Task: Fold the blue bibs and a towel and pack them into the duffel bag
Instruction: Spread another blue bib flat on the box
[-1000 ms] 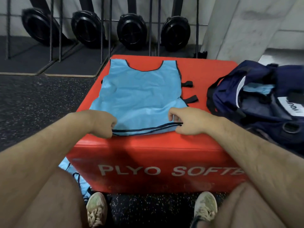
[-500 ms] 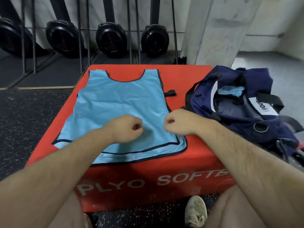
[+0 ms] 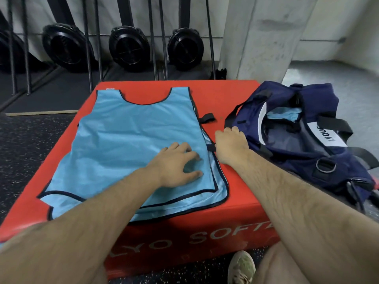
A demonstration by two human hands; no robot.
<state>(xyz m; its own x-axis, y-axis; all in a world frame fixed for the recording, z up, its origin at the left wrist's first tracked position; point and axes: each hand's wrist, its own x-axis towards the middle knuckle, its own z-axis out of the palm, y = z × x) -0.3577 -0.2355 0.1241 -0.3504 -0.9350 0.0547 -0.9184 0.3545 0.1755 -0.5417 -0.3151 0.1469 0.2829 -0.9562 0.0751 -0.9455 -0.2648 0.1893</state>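
Both hands are down on the red box. Left hand lies flat and open, palm down, fingers spread, pressing on the lower right part of the blue bib. Right hand sits just beside the bib's right edge, fingers curled toward the box top, and touches the dark side strap there; whether it actually pinches the strap cannot be told, since the fingertips are hidden under the hand.

The bib is spread flat on the box, neck opening at the far side, hem reaching the near edge; its two layers lie slightly offset along the right side and hem. A second strap tab sticks out from the right edge farther up.

The navy duffel rests on the right part of the box, just beside the right hand, unzipped, with light blue fabric visible inside.
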